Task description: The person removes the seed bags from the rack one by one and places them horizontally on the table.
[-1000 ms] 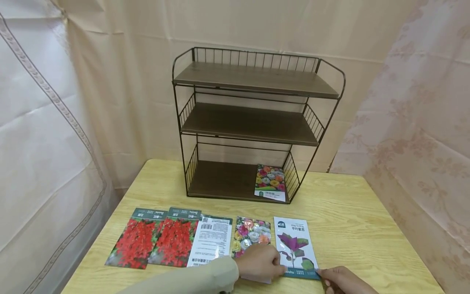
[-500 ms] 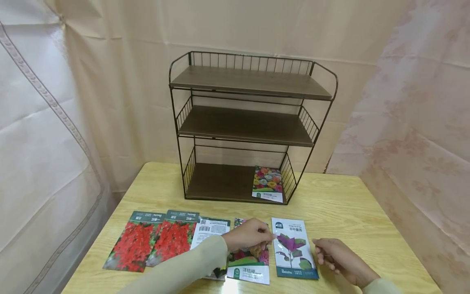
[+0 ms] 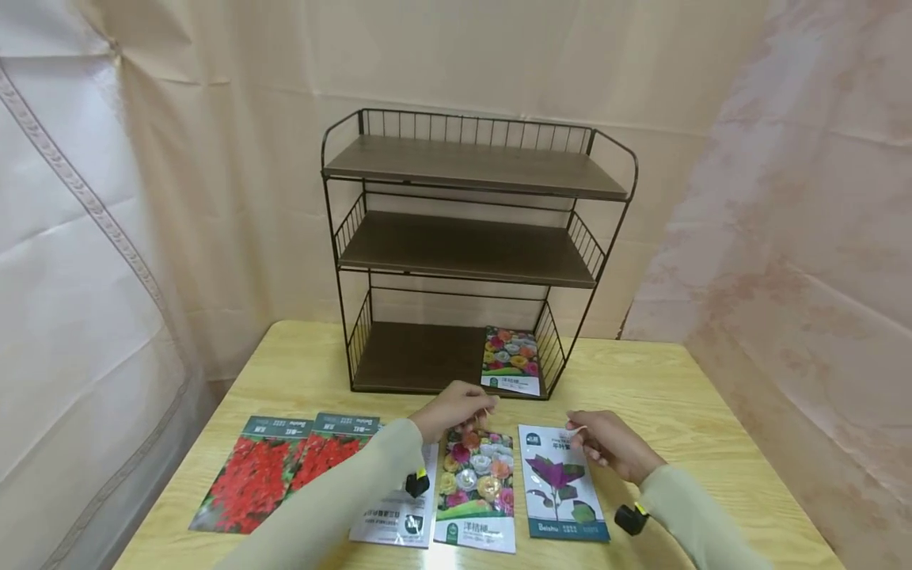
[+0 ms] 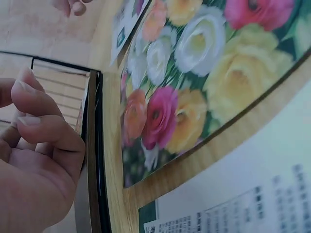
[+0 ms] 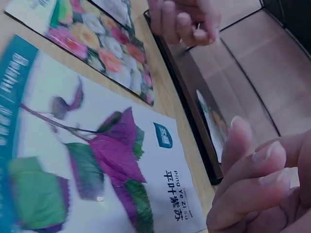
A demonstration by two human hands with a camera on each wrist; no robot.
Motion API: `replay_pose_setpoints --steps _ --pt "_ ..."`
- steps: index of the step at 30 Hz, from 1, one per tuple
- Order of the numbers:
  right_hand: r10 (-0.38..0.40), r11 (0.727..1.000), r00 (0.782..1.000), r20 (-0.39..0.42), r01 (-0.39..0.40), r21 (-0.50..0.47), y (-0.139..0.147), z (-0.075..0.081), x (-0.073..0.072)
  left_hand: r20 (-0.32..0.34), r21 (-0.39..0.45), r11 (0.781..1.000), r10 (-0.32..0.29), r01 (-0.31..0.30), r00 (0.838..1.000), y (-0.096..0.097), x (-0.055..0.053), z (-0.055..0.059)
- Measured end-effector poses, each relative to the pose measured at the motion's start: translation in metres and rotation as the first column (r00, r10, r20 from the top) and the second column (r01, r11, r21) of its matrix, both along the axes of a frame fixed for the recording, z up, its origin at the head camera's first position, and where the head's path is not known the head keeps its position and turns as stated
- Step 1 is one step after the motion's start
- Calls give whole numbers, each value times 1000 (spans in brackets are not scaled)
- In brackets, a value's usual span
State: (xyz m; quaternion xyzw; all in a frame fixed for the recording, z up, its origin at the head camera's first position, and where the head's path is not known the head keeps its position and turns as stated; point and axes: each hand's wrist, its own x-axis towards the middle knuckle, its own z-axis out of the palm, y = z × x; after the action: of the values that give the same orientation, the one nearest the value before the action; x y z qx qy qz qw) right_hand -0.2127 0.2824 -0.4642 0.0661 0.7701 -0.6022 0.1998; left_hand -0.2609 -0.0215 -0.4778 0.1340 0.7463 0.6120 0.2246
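My left hand [image 3: 452, 412], fingers loosely curled and holding nothing, hovers above the top end of a seed packet [image 3: 473, 499] printed with mixed roses-like blooms. To its right lies a white seed packet [image 3: 563, 495] with a purple-leaved plant and a teal band. My right hand [image 3: 609, 443] is over that packet's upper right corner, its relaxed fingers also holding nothing. In the left wrist view, the left hand [image 4: 39, 160] is apart from the flower packet [image 4: 194, 63]. The right wrist view shows the right hand [image 5: 265, 184] beside the purple-leaf packet [image 5: 97, 141].
Two red-flower packets [image 3: 245, 483] overlap on the left of the wooden table [image 3: 641, 396]. A text-covered white packet [image 3: 388, 518] lies partly under my left sleeve. Behind stands a three-tier metal-framed rack [image 3: 463, 245]; another flower packet [image 3: 511, 360] rests on its bottom shelf, right side.
Both hands have left the lower ends of the two right packets and moved away from me, toward the rack. The packets now lie side by side, untouched, with the left one's lower part uncovered.
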Motion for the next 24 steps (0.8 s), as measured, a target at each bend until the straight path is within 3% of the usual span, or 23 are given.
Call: replay_pose_setpoints --steps 5,8,13,19,24 --pt "-51 998 998 -20 52 34 -15 -11 -23 19 10 999 36 -36 999 -7 -14 -1" --pt "-73 996 997 -23 74 52 -20 -14 -31 -2 -4 999 48 -48 999 -8 -21 -1" --pt "-92 995 996 -12 92 30 -25 -16 -37 -29 -28 997 73 -74 997 -10 -28 0" --pt "-100 995 995 5 100 -7 -32 -18 -46 10 -50 993 104 -104 995 -16 -38 1" --pt "-126 991 992 2 126 -40 -37 -22 -51 1 -79 989 123 -123 992 -18 -46 0"
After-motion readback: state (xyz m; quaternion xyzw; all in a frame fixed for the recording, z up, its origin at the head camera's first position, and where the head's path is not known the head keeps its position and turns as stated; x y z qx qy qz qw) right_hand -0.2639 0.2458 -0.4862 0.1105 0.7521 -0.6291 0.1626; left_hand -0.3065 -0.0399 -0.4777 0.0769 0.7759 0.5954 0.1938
